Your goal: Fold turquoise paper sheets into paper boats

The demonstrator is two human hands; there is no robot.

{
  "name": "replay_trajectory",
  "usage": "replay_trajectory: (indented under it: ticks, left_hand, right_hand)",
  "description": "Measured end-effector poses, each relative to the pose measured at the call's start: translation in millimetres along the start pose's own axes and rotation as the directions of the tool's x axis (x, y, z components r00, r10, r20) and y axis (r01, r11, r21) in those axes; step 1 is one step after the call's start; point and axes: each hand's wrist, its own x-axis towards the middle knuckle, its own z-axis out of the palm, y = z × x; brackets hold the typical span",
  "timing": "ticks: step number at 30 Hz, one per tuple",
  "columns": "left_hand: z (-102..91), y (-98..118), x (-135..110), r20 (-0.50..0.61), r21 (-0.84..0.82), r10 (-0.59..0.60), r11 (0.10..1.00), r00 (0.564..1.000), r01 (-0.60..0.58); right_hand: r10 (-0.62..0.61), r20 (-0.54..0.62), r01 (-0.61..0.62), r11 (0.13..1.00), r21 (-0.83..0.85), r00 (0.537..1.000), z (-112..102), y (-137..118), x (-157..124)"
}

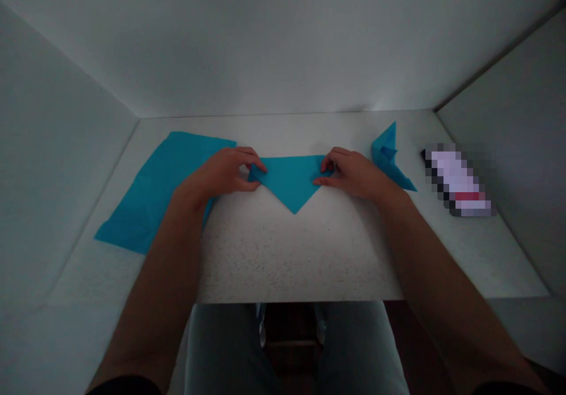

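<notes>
A blue sheet of paper [292,177], folded into a triangle, lies on the white table [300,259] with its point toward me and its long straight edge on the far side. My left hand [227,171] grips the triangle's left corner between thumb and fingers. At the right corner, my right hand [349,171] pinches the paper in the same way, its fingertips curled over the edge. Both corners are partly hidden by the fingers.
Larger blue paper [154,183] lies flat at the left, partly under my left forearm. A folded blue paper figure [384,153] stands beyond my right wrist. Farther right lies a phone [460,180], blurred out. White walls enclose the table at the back and sides.
</notes>
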Motion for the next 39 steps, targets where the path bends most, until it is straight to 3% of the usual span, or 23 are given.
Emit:
replay_trajectory:
  ticks: [7,10,14,18,26,32,39]
  left_hand:
    - [12.0,1.0,2.8,-0.127,0.032,-0.012,0.999,0.992,0.017]
    - [12.3,0.3,1.9,-0.163,-0.024,-0.044,0.999,0.986,0.040]
    - [8.0,-2.2,0.5,-0.129,-0.070,-0.063,0.996,0.990,0.055]
    - [7.3,-5.0,0.4,-0.151,-0.058,-0.113,0.993,0.982,0.105]
    - [7.7,-6.2,1.9,-0.113,-0.030,-0.099,0.995,0.989,0.096]
    - [7.6,-6.1,1.4,-0.086,0.001,-0.064,0.998,0.994,0.064]
    - [9.7,-2.5,3.7,-0.069,-0.027,-0.012,1.000,0.998,0.010]
  right_hand:
    - [-0.008,-0.085,0.004,0.999,-0.042,0.996,-5.3,6.8,-1.9]
    - [-0.093,-0.062,0.089,0.994,-0.063,0.994,-4.7,7.8,-1.5]
    - [-0.190,-0.056,0.184,0.979,-0.090,0.980,0.6,4.3,-0.7]
    - [-0.174,-0.107,0.162,0.981,-0.111,0.979,5.6,-0.4,-0.1]
    - [-0.170,-0.113,0.157,0.980,-0.120,0.979,9.0,-7.7,-0.9]
    - [-0.351,-0.004,0.348,0.931,-0.114,0.936,25.7,-29.2,1.1]
    - [-0.344,0.012,0.344,0.935,-0.081,0.939,20.5,-29.1,0.1]
